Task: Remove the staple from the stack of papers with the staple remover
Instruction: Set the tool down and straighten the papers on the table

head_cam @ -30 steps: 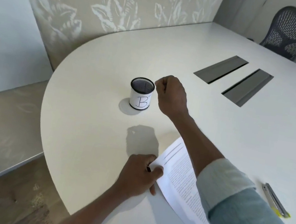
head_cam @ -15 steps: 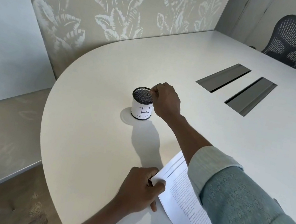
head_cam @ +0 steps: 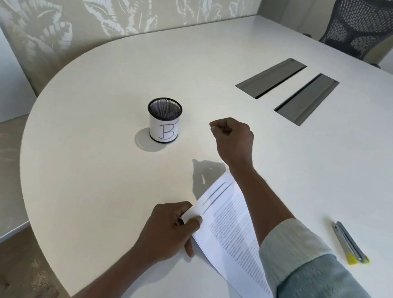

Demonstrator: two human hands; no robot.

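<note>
Pinching papers (head_cam: 230, 221) corner: left hand (head_cam: 170, 224) | right hand (head_cam: 233, 139) clenched | cup (head_cam: 164, 123) labelled "B"

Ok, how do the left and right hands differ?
The left hand pinches a corner of the papers; the right hand is a closed fist with nothing visible in it. The left hand sits near the edge of the table; the right hand is farther out, near the cup. Both show their backs.

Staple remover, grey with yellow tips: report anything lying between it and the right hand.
Nothing visible does. Only bare white table lies between the right hand and the grey and yellow staple remover.
</note>
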